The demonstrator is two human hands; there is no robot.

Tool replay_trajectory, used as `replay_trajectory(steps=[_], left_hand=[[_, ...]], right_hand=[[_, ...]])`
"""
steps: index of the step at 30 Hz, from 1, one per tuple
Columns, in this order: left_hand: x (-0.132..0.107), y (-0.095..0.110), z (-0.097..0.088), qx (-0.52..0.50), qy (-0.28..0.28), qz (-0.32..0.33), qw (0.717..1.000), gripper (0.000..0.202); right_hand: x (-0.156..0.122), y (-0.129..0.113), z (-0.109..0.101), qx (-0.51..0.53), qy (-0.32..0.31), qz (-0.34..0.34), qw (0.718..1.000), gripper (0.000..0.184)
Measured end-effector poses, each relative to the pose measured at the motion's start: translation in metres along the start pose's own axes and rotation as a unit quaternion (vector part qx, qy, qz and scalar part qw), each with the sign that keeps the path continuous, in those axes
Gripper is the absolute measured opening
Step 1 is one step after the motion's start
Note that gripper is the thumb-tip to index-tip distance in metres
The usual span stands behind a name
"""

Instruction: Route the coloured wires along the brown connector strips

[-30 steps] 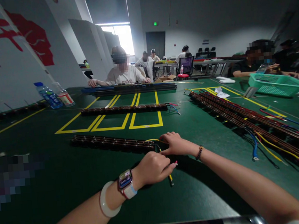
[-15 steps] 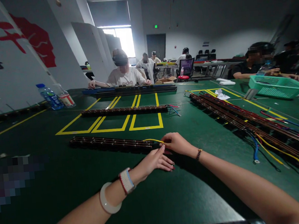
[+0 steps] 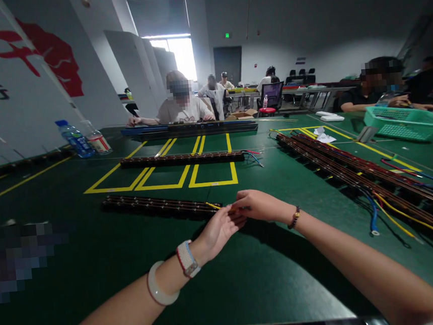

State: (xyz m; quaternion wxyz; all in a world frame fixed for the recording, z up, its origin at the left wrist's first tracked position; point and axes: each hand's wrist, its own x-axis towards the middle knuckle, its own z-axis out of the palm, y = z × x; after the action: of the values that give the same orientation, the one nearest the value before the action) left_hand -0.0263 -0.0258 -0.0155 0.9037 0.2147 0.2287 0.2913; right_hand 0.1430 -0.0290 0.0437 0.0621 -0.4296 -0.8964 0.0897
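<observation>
A long dark strip (image 3: 163, 205) with copper-coloured rods along it lies on the green table, and a yellow wire (image 3: 213, 205) leaves its right end. My right hand (image 3: 262, 208) is closed in a pinch on this wire, just past the strip's end. Close against it, my left hand (image 3: 220, 231) is turned palm up with its fingers stretched out and partly covered. Its upper edge hides part of the wire and meets the right fingertips. The wire's tip is hidden between the hands.
A second strip (image 3: 182, 160) lies beyond, across yellow tape outlines. Several longer strips (image 3: 326, 168) with coloured wires lie to the right, near a green basket (image 3: 406, 124). Two bottles (image 3: 99, 142) stand at left. A person (image 3: 181, 102) sits across the table.
My left hand has rolled from back up to palm up and moved slightly left, covering more of the yellow wire. My right hand keeps its pinch at nearly the same place.
</observation>
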Motion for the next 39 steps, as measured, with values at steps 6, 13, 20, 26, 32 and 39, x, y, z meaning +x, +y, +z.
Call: replay_trajectory(steps=[6, 13, 20, 26, 32, 39], left_hand=[[0.004, -0.003, -0.007, 0.01, -0.011, 0.005, 1.0, 0.036], [0.003, -0.003, -0.007, 0.026, -0.014, 0.005, 1.0, 0.035], [0.002, -0.002, -0.003, 0.019, 0.005, 0.004, 1.0, 0.029], [0.001, -0.001, 0.001, 0.029, 0.003, -0.005, 1.0, 0.033], [0.002, -0.002, -0.002, 0.011, -0.018, 0.01, 1.0, 0.03], [-0.001, -0.003, -0.002, 0.036, -0.028, 0.028, 0.999, 0.025]], right_hand=[[-0.003, 0.0, -0.017, 0.014, 0.026, 0.04, 0.999, 0.022], [-0.007, -0.007, -0.022, -0.048, -0.029, 0.143, 0.988, 0.026], [-0.005, -0.012, -0.025, -0.039, -0.015, 0.164, 0.986, 0.006], [-0.007, -0.009, -0.012, -0.067, -0.062, 0.168, 0.982, 0.027], [-0.002, -0.015, 0.002, -0.1, -0.042, 0.188, 0.976, 0.005], [-0.002, -0.011, -0.016, -0.071, 0.065, 0.165, 0.982, 0.013]])
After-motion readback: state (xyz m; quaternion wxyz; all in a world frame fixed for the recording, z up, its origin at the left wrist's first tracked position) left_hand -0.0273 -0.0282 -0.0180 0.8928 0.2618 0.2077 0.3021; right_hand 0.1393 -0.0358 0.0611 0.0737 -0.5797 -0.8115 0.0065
